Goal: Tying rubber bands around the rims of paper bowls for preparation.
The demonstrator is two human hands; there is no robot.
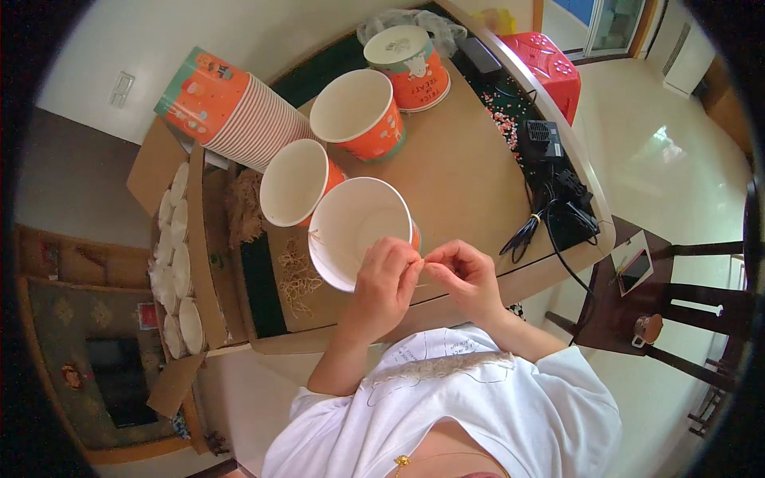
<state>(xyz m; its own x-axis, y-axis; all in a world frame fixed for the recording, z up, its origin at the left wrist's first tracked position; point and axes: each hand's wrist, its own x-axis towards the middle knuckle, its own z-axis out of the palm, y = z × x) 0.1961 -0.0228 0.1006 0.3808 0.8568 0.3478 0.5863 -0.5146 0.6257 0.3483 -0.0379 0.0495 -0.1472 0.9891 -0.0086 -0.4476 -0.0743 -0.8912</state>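
My left hand (386,280) and my right hand (466,279) meet fingertip to fingertip at the near right rim of a white-lined paper bucket (351,231). Both are closed in a pinch, with what looks like a thin, pale strand of twine between them, mostly hidden by the fingers. A short bit of twine (315,236) shows at the bucket's left rim. Loose twine pieces (296,280) lie on the cardboard just left of the bucket. Behind it stand more orange printed buckets: a left one (293,183), a middle one (355,111) and a far one (406,70).
A long nested stack of paper buckets (231,111) leans at the left. Beside it an open carton (209,255) holds several white buckets. Black cables and adapters (550,191) and pink-white bits (500,119) lie along the table's right side. A red stool (546,68) stands beyond.
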